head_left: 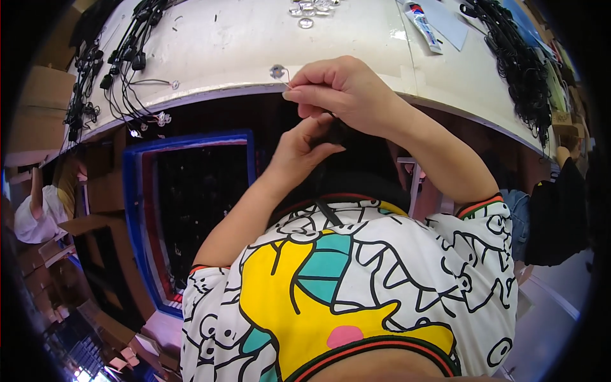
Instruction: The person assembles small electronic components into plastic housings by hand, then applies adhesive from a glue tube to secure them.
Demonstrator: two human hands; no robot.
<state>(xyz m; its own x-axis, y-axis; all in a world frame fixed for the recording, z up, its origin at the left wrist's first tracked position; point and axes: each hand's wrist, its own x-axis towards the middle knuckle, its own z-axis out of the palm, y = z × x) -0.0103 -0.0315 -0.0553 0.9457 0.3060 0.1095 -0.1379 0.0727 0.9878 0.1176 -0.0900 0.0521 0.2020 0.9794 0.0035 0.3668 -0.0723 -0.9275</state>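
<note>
Bkgd: a crowded workroom, w/ cardboard boxes (44, 102) stacked at left, a person in white (39, 216) farther off that side and a person in dark clothes (555, 216) at right. The white table (216, 51) runs across the top; black cables (132, 44) hang over its near edge by the L corner, more black cords (514, 70) lie along the R end. Clear round discs (312, 7) sit toward the far edge, a squeeze tube (422, 27) to their right. A blue-rimmed crate (191, 142) stands below the near edge, L side.

R hand (340, 89): thumb + index pinched on a thin wire (288, 77), just over the near edge, abt mid-length. L hand (302, 149): lower, off the table, fingers curled, thumb out; can't tell if it grips anything, too dark there.

Handling, my judgement: pinch the wire close to the small disc, keep the pull light so the joint isn't strained, steady the wrist on the edge, don't kink it.

The disc (277, 71) is at the near edge, L of the R fingertips: small, round, greyish w/ a brownish centre; finer detail too small to read. Resting or held just above the table: unclear.
</note>
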